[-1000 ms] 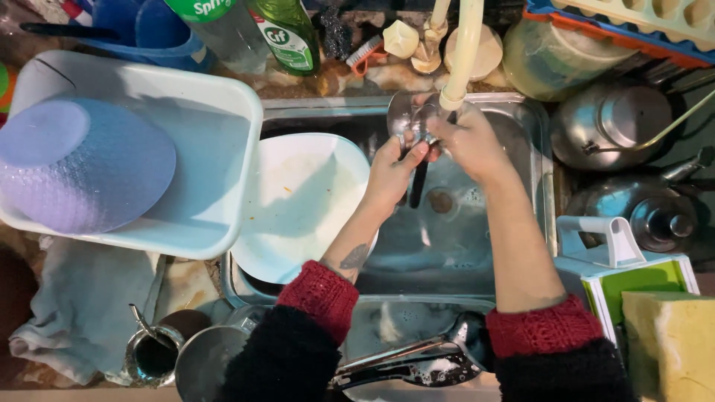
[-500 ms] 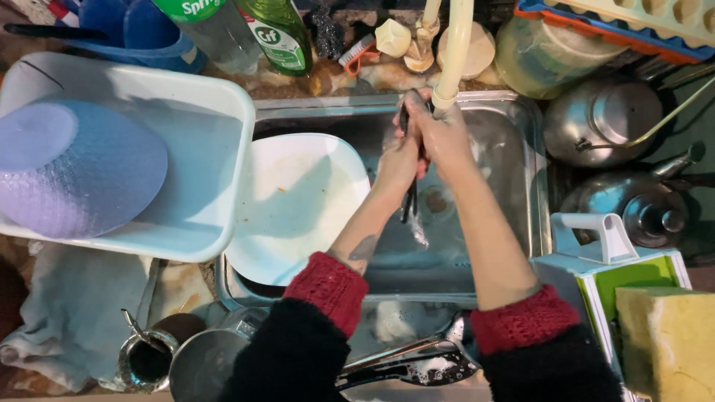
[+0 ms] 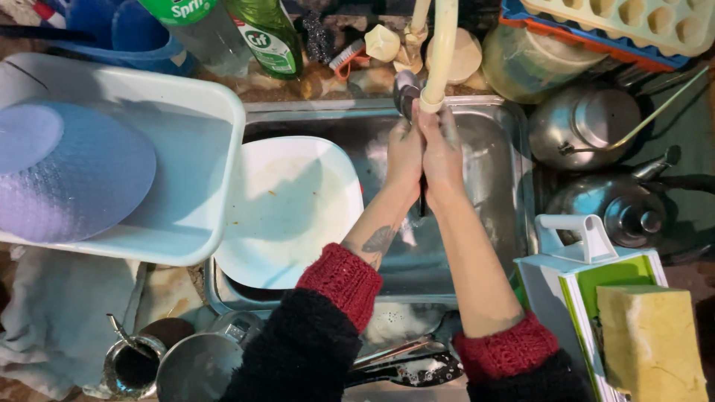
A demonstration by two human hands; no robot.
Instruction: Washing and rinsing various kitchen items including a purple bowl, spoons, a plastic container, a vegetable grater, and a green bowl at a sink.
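Left hand (image 3: 404, 160) and right hand (image 3: 442, 152) are gripping a dark-handled utensil (image 3: 421, 195) under the tap (image 3: 438, 56), upper centre; wet, it could be slipping into the sink (image 3: 491, 134).

Fuzzy black sleeves end in ribbed red knit cuffs, and a dark tattoo marks the left forearm.

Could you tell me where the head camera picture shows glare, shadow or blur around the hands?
Head view: glare streaks the steel sink wall and the kettles; the left hand and right hand, pressed together under the tap hose, look slightly soft; the arms shadow the white plate.
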